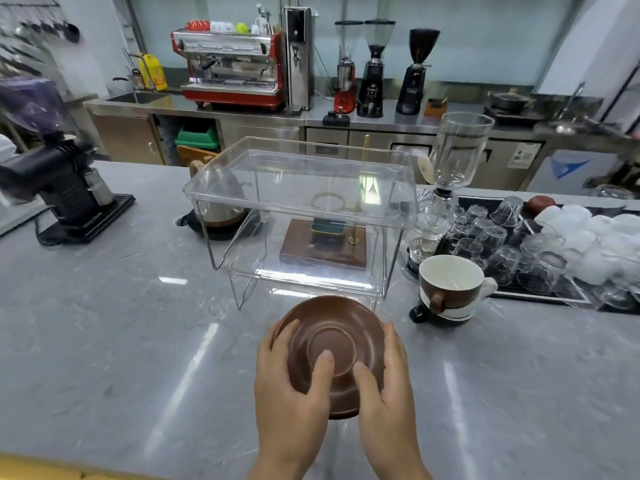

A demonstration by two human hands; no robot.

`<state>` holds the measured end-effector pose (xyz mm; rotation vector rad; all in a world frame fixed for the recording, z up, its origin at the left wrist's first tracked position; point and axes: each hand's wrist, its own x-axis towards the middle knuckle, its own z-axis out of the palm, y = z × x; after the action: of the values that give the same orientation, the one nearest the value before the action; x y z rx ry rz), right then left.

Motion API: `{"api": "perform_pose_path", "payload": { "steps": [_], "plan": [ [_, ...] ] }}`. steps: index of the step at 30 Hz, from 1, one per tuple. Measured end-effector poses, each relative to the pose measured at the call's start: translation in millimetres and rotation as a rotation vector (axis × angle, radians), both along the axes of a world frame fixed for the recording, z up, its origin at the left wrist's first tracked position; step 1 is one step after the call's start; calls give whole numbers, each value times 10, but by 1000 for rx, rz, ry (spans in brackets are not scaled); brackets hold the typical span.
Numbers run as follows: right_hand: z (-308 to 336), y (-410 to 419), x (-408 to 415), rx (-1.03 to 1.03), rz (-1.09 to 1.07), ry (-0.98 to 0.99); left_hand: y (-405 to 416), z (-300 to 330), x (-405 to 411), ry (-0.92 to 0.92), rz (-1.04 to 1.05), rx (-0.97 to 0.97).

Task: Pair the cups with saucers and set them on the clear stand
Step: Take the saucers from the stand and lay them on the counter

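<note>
While gripped between left hand (pixel 292 382) and right hand (pixel 384 386), brown saucer (pixel 332 327), thumbs on top

A grey marbled bench (pixel 138 341) fills the foreground, streaked with overhead light. Behind it runs a stainless steel counter (pixel 242 110) with cabinet doors and a sink (pixel 136 97), carrying a red espresso machine (pixel 230 69) against a pale wall (pixel 485 36).

Both hands (pixel 291 386) hide the brown saucer's (pixel 332 327) near rim; the forearms are cut off by the bottom edge.
</note>
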<state>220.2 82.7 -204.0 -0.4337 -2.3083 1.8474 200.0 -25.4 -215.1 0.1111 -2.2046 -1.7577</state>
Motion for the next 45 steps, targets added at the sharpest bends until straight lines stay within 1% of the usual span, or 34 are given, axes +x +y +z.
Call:
{"api": "perform_pose_path", "payload": {
  "steps": [15, 18, 27, 31, 36, 41, 45],
  "plan": [
    [-313, 775, 256, -16, -220, -95, 719, -291, 116, -151, -211, -11],
    [-364, 1061, 288, -5, -253, -108, 994, -321, 107, -185, -250, -29],
    [-467, 1930, 327, 3, -304, -138, 1761, -429, 83, -187, -361, -7],
    [-537, 2268, 316, 6, -324, -135, 2078, -506, 70, -253, -359, -18],
    [-629, 2664, 233, 10, -339, -127, 2442, -546, 5, -221, -388, -42],
    [-714, 3008, 118, 17, -336, -118, 2744, -618, -116, -170, -413, -105],
    [-760, 3229, -10, 19, -328, -101, 2933, -668, -229, -164, -405, -108]
  ]
}}
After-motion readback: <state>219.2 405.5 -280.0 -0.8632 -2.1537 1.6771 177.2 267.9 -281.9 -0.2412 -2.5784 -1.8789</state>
